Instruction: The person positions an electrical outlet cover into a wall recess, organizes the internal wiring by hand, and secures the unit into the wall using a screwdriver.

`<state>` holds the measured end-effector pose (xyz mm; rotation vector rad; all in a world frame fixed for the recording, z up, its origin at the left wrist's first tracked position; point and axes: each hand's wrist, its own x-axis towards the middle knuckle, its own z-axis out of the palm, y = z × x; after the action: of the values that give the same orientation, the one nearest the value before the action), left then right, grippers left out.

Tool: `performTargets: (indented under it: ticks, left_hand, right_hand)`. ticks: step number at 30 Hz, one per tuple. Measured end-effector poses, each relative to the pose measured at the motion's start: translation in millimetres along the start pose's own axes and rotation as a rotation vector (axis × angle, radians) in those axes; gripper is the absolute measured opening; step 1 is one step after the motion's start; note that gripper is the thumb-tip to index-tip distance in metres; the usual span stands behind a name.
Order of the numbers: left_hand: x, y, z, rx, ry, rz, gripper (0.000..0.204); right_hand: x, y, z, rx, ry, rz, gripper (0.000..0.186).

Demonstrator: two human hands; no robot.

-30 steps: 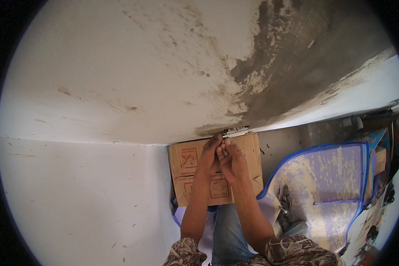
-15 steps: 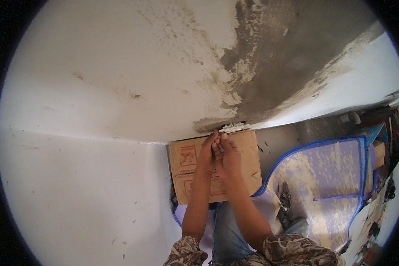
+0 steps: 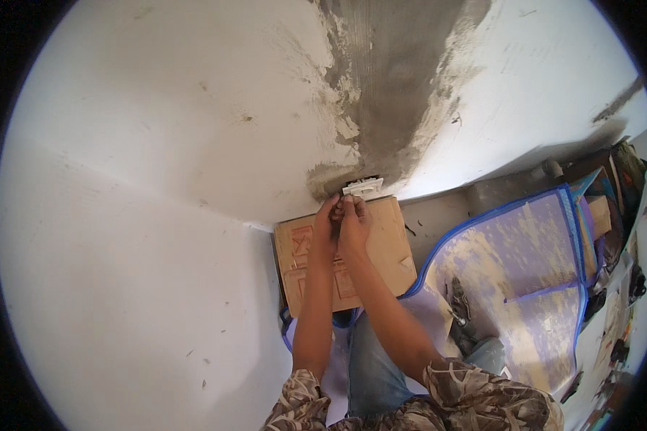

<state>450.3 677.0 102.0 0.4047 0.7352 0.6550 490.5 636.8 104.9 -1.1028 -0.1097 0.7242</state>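
A white switch or socket plate (image 3: 364,187) sits low on the wall, at the foot of a grey plastered strip (image 3: 392,93). Just below its near left edge, my left hand (image 3: 328,217) and my right hand (image 3: 353,219) meet side by side. The fingers of both are bent and pressed together, and whatever they grip is too small or hidden to name. My right fingertips come up against the plate's lower edge, though contact is hard to judge. Beneath the hands lies a cardboard box (image 3: 384,251) with red printed marks.
A worn purple mat (image 3: 525,251) with blue edging covers the floor to the right, with a dark pliers-like tool (image 3: 459,300) on it. White wall (image 3: 136,287) rises on the left. Mixed items, including a small cardboard piece (image 3: 599,215), crowd the far right.
The view has shifted, so the wall plate and plastered strip appear farther left and higher. My hands stay together below the plate, with the fingers drawn in closer.
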Motion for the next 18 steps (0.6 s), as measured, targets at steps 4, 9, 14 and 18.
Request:
performTargets:
  ticks: [4,9,14,18]
  left_hand:
    - [-3.4,19.4,-14.8,0.082,-0.072,0.022,0.022]
    - [3.4,11.6,-10.2,-0.023,-0.163,-0.167,0.025]
    - [1.1,-18.4,-21.9,-0.099,-0.163,0.055,0.034]
    - [44.3,21.4,-60.0,-0.374,-0.241,-0.334,0.067]
  right_hand:
    - [-5.6,-5.9,11.7,0.087,-0.091,0.162,0.025]
    - [-9.7,2.5,-79.0,-0.197,-0.181,-0.024,0.028]
    - [-118.5,-69.6,-250.0,-0.415,-0.059,0.154,0.031]
    - [-199.7,-120.6,-409.0,-0.734,0.259,0.114,0.029]
